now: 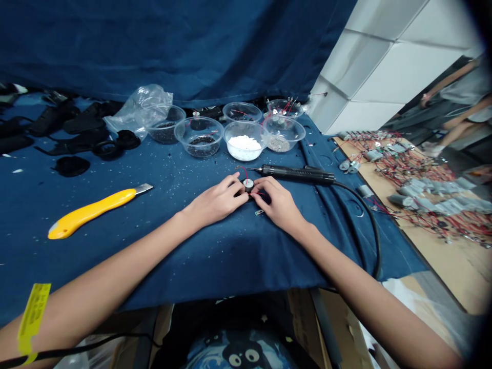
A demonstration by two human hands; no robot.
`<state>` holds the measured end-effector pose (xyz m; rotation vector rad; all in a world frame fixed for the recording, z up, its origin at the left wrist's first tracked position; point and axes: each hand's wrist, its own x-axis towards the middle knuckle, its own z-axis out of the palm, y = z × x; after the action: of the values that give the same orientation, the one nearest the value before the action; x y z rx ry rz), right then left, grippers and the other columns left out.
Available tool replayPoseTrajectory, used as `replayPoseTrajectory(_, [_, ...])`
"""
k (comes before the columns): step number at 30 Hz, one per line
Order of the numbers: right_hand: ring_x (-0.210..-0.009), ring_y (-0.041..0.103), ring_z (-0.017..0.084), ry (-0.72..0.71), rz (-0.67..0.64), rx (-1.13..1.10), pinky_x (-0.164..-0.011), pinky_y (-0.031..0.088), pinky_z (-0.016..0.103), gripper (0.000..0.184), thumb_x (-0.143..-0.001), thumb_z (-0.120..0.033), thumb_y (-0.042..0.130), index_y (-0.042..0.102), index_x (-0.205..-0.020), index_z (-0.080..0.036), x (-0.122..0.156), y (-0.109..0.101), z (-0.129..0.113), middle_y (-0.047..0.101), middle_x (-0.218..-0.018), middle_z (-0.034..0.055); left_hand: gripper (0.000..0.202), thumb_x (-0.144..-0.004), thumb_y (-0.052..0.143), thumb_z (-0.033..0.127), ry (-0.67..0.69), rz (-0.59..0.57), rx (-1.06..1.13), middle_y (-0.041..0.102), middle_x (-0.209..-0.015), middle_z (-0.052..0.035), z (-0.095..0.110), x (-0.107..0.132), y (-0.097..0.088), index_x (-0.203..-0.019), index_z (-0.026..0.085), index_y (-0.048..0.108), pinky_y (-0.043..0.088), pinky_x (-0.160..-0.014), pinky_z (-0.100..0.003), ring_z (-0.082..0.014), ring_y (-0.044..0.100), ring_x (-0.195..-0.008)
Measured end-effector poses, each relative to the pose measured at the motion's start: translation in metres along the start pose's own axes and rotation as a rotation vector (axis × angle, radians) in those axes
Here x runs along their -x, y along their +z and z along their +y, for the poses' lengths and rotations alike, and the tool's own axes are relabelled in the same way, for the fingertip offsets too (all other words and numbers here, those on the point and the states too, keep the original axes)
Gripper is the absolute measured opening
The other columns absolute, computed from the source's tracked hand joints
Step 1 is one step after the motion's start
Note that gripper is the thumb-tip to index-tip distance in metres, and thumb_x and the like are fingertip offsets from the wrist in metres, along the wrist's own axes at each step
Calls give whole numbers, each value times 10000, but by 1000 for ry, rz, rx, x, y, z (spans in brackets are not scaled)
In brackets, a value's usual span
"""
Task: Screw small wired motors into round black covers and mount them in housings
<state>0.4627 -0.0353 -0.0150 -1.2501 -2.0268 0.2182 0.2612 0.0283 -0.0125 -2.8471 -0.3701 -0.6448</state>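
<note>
I'm pinching a round disc between my left hand and right hand fingertips, a red wire curling beside it, though I can't tell if it's joined yet.

The left hand and right hand pinch a small round disc trailing red wire at the blue-draped tabletop — a black soldering iron lies just beyond, a yellow utility knife off left, clear plastic bowls toward the far edge.

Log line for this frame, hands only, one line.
left hand: on round wired component | right hand: also on it | beside: black soldering iron | under: blue cloth
</note>
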Motion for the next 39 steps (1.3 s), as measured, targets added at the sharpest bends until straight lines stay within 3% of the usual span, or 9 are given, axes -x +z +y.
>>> replayPoseTrajectory(7, [-997,574,188,-1,7,12,-883,473,340,56,-913,-169,484,532,-937,-187,0,2,0,584,-1043,96,174,-931,449,127,23,13,-38,591,-965,-73,-1,-1,-1,-979,122,616,409,-1101,-442,-182,530,-1046])
replayPoseTrajectory(14, [-1009,573,206,8,12,9,-894,477,377,64,-913,-181,474,533,-932,-196,0,3,0,586,-1034,103,171,-942,471,201,4,65,85,605,-916,-61,-7,-4,0,-898,123,616,429,-1083,-419,-162,530,-994])
replayPoseTrajectory(24, [-999,576,197,6,19,15,-894,475,362,58,-911,-176,476,531,-922,-193,0,3,0,588,-1021,95,188,-949,463,237,-24,99,150,630,-916,-54,-9,-5,4,-960,120,610,457,-1042,-426,-163,553,-963])
replayPoseTrajectory(39, [-996,576,199,-4,15,6,-890,477,364,56,-912,-175,480,528,-931,-194,-1,2,1,588,-1020,95,201,-959,443,211,74,100,-30,660,-911,-70,-11,-6,0,-936,93,604,478,-1030,-385,-180,588,-1008])
